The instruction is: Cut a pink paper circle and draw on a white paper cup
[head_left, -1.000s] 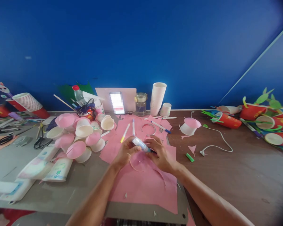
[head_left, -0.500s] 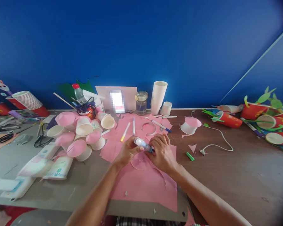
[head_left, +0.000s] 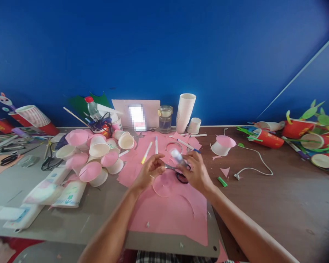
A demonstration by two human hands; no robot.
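My right hand (head_left: 196,170) is closed on a clear, whitish tube (head_left: 177,156), blurred by motion. Dark-handled scissors (head_left: 182,178) lie just beneath its fingers, blades pointing left. My left hand (head_left: 151,171) is curled with thumb and fingertips close together near the blade tips; whether it holds anything small is hard to see. Below both hands a round pink piece (head_left: 163,186) rests on the pink paper (head_left: 167,217). A yellow-tipped marker (head_left: 146,152) lies beyond my left hand.
Paper cups with pink discs (head_left: 90,172) crowd the left. A tall cup stack (head_left: 185,113) and a jar (head_left: 165,119) stand at the back. A pink-topped cup (head_left: 223,145), a green piece (head_left: 222,182) and a white cable (head_left: 260,157) lie right; red cups (head_left: 297,128) are farther right.
The tube has left my left hand and is now in my right hand, farther up and right. The hands have moved apart, and the scissors between them now show.
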